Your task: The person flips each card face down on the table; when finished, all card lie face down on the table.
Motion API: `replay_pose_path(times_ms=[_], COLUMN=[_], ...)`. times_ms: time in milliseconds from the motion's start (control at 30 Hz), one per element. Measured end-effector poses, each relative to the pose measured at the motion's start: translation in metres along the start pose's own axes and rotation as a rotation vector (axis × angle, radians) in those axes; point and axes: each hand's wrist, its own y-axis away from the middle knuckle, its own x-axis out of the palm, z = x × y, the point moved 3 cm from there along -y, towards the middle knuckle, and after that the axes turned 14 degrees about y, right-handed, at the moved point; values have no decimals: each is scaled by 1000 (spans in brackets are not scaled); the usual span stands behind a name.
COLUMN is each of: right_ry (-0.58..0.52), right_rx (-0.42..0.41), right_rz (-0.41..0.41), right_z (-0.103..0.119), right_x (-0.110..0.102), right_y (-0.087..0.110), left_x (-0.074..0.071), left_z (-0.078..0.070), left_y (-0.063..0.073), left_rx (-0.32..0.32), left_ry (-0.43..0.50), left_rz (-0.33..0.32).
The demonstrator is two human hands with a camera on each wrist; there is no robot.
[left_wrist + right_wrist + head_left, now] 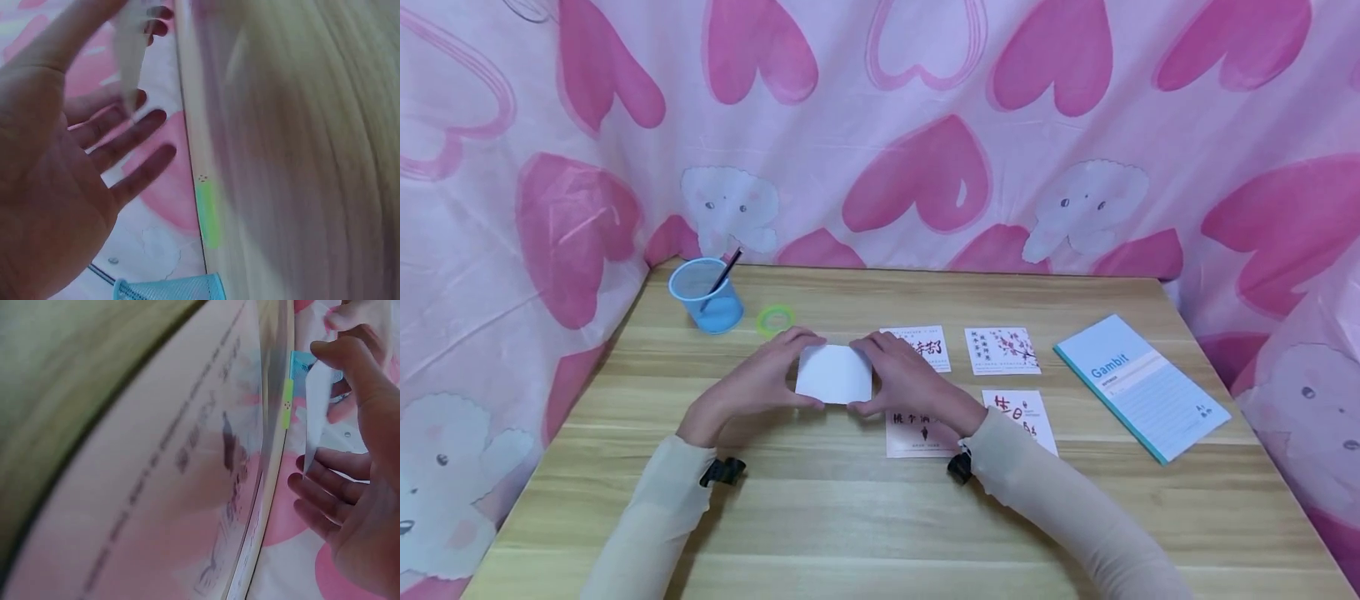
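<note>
A plain white card [835, 375] is held between both hands in the head view, its blank face showing. My left hand [756, 379] pinches its left edge, thumb below and fingers above. At the opposite edge my right hand [917, 383] grips it the same way. The right wrist view shows the card [317, 406] nearly edge-on, raised off the table, between thumb and fingertips. In the left wrist view the card [130, 56] is blurred. Under and beside the right forearm lie printed cards, one with pink flowers [1002, 350] and one pink-toned [917, 442] that is partly covered.
A blue mesh pen cup [718, 315] with a dark pen [727, 271] stands at the back left of the wooden table [820, 517]. Beside it lies a green-yellow tape roll [775, 320]. To the right is a light blue notebook [1138, 387]. A patterned curtain [827, 150] hangs behind.
</note>
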Motion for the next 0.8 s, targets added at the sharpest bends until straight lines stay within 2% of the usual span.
replay_pose_path(times_ms=[100, 167, 367, 600, 667, 800], right_ry=[63, 89, 151, 82, 45, -18], right_rx=[-3, -9, -13, 29, 31, 52], right_rz=[16, 29, 70, 38, 23, 17], right_z=[0, 0, -2, -11, -16, -31], right_x=[2, 3, -3, -27, -30, -33], right_y=[-2, -3, 5, 30, 33, 44], left_x=[4, 6, 11, 13, 13, 22], left_z=[3, 6, 14, 16, 13, -2], left_y=[-4, -6, -10, -12, -12, -18], left_rx=[-33, -63, -126, -173, -168, -98], left_ry=[-120, -148, -154, -154, -167, -186], left_rz=[14, 27, 78, 67, 49, 23])
